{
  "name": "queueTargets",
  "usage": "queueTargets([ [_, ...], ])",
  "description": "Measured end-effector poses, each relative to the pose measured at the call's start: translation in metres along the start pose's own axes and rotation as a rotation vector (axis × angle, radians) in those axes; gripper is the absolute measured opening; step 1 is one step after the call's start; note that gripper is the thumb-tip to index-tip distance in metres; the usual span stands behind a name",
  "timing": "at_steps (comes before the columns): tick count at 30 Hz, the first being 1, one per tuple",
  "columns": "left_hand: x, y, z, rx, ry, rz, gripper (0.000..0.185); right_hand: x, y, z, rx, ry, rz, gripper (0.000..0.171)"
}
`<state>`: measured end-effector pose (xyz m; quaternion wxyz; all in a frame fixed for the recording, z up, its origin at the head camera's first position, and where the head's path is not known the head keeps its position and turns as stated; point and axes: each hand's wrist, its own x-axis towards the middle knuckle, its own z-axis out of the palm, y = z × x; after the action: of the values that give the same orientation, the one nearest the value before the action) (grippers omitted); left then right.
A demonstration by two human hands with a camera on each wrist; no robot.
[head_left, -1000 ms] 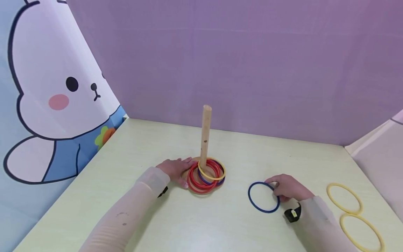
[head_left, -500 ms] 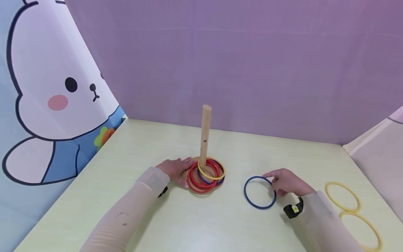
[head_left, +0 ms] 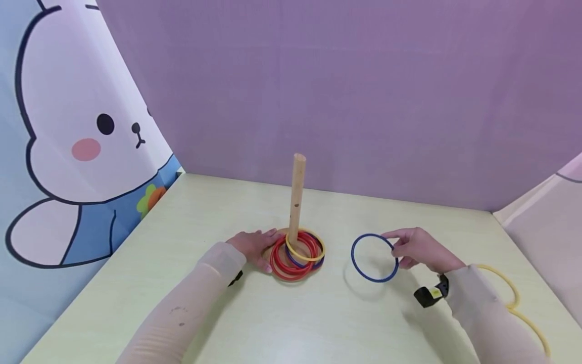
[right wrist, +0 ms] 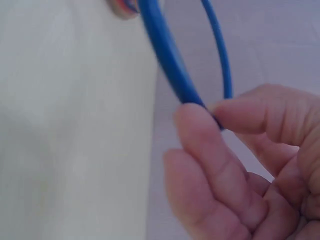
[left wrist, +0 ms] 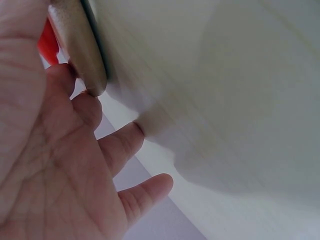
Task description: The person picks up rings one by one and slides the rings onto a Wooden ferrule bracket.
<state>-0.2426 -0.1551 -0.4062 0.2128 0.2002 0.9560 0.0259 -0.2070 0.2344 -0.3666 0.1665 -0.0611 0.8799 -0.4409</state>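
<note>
A wooden peg (head_left: 297,194) stands on a round wooden base (head_left: 278,254) on the pale table (head_left: 318,313). Several red, blue and yellow rings (head_left: 297,253) lie stacked around it. My left hand (head_left: 253,242) rests flat against the base's left edge, fingers straight; in the left wrist view the base edge (left wrist: 82,50) lies by my fingers (left wrist: 120,145). My right hand (head_left: 416,250) pinches a blue ring (head_left: 374,258) by its right side and holds it tilted above the table, to the right of the peg. The right wrist view shows the blue ring (right wrist: 170,60) between thumb and fingertips (right wrist: 200,130).
Two yellow rings (head_left: 511,296) lie on the table at the far right, partly hidden by my right sleeve. A purple wall stands behind, a cartoon rabbit panel (head_left: 77,146) on the left, a pale panel on the right.
My right hand has lifted the blue ring off the table and raised it, tilting it up. The left hand has stayed at the base.
</note>
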Motion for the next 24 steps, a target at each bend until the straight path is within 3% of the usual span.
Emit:
queueTargets([
  [13,0.001,0.003,0.000,0.014,0.012,0.004,0.094,-0.010,-0.047,-0.027,0.057,0.038,-0.059,0.057],
  [24,-0.003,0.002,0.003,-0.028,0.031,-0.002,0.093,-0.013,-0.087,-0.041,0.125,0.199,-0.121,0.058],
])
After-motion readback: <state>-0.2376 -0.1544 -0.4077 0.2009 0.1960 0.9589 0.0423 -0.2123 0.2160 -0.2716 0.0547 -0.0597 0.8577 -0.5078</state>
